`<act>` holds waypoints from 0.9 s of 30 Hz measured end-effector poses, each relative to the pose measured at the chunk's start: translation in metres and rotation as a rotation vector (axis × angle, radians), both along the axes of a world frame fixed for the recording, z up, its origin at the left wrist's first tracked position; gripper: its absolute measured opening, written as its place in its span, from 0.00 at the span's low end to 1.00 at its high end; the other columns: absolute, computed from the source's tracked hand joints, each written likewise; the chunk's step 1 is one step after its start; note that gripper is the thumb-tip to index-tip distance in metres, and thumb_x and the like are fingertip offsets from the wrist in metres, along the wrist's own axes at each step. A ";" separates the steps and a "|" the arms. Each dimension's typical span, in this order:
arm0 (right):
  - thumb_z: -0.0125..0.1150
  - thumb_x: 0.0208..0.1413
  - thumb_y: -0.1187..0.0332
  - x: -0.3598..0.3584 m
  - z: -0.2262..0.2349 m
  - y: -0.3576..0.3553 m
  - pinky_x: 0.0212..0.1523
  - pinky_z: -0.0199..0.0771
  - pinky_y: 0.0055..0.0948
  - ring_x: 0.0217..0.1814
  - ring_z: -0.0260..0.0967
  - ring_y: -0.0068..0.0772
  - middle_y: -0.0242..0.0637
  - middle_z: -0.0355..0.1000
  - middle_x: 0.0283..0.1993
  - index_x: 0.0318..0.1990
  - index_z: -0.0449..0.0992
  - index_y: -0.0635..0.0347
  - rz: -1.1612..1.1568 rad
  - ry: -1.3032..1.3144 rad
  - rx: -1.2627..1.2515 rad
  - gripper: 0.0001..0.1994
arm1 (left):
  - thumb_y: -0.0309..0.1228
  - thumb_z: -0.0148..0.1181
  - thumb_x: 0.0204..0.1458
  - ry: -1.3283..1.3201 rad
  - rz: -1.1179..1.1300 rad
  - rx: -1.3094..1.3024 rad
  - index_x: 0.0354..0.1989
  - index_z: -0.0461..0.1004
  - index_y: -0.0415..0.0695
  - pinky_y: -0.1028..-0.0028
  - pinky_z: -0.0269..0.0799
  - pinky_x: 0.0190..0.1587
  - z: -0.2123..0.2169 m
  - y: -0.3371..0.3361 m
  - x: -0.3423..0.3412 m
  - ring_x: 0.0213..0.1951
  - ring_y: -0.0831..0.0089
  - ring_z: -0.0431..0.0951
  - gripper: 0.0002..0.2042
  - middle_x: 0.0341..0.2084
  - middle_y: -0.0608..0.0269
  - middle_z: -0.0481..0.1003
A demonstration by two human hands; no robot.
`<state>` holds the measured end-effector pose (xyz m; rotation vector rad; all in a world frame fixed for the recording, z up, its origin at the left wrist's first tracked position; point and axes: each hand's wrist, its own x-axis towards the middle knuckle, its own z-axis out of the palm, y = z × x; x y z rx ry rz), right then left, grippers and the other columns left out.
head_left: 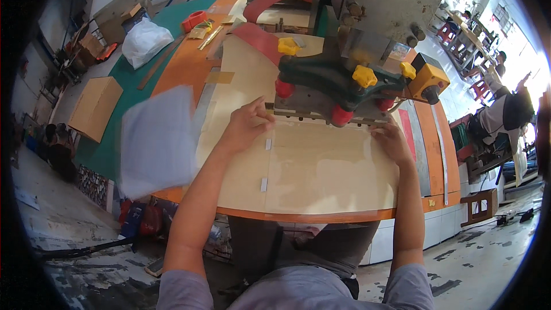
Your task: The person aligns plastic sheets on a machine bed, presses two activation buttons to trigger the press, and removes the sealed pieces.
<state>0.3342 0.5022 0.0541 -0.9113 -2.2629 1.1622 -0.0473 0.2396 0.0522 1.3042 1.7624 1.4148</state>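
Observation:
My left hand (248, 121) rests on a cream sheet (321, 169) that covers the orange work table (304, 216), its index finger pointing at the front edge of a press head (327, 106). At the sheet's right side, under that same metal edge, my right hand (391, 140) lies with its fingers bent down on the surface. Neither hand holds anything. The machine head carries red knobs (341, 116) and yellow knobs (365, 75) on a dark green frame. A blurred white sheet (158, 140) hangs in the air left of my left forearm.
Small white tabs (264, 184) sit on the cream sheet. A white bag (145, 41), an orange tape holder (194, 20) and red curved strips (258, 37) lie farther back. Cardboard boxes (94, 106) stand on the floor at the left. A person (505, 116) sits at the right.

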 end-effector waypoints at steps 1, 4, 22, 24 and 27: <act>0.69 0.59 0.74 0.001 0.000 -0.001 0.82 0.49 0.45 0.86 0.47 0.52 0.51 0.56 0.82 0.53 0.86 0.57 -0.029 0.004 -0.023 0.14 | 0.21 0.72 0.53 0.002 0.001 0.002 0.74 0.63 0.36 0.67 0.74 0.62 0.001 0.000 0.000 0.52 0.66 0.85 0.38 0.45 0.54 0.79; 0.68 0.59 0.75 0.002 0.005 -0.001 0.83 0.47 0.45 0.88 0.43 0.52 0.51 0.54 0.83 0.52 0.87 0.55 -0.033 -0.003 -0.041 0.14 | 0.22 0.71 0.54 0.106 -0.016 -0.026 0.75 0.62 0.35 0.66 0.73 0.63 0.001 0.000 -0.004 0.55 0.64 0.83 0.38 0.48 0.52 0.80; 0.67 0.58 0.79 0.016 0.019 -0.009 0.81 0.54 0.42 0.88 0.43 0.50 0.53 0.58 0.81 0.50 0.88 0.54 -0.015 -0.089 -0.038 0.14 | 0.18 0.63 0.60 0.150 -0.103 -0.080 0.79 0.52 0.35 0.63 0.58 0.75 0.002 -0.015 -0.005 0.69 0.66 0.72 0.39 0.54 0.56 0.82; 0.67 0.58 0.79 0.024 0.018 -0.007 0.81 0.55 0.42 0.88 0.44 0.50 0.52 0.59 0.81 0.50 0.88 0.54 -0.013 -0.081 -0.038 0.14 | 0.19 0.61 0.62 -0.015 -0.171 -0.014 0.78 0.56 0.36 0.63 0.57 0.75 -0.002 -0.022 -0.005 0.71 0.64 0.69 0.35 0.61 0.55 0.79; 0.68 0.58 0.77 0.022 0.037 -0.018 0.80 0.57 0.43 0.86 0.48 0.49 0.50 0.62 0.79 0.53 0.87 0.52 0.007 -0.121 -0.012 0.16 | 0.23 0.60 0.65 -0.053 -0.183 -0.098 0.76 0.58 0.35 0.64 0.57 0.76 0.010 -0.034 -0.010 0.73 0.61 0.68 0.31 0.67 0.49 0.73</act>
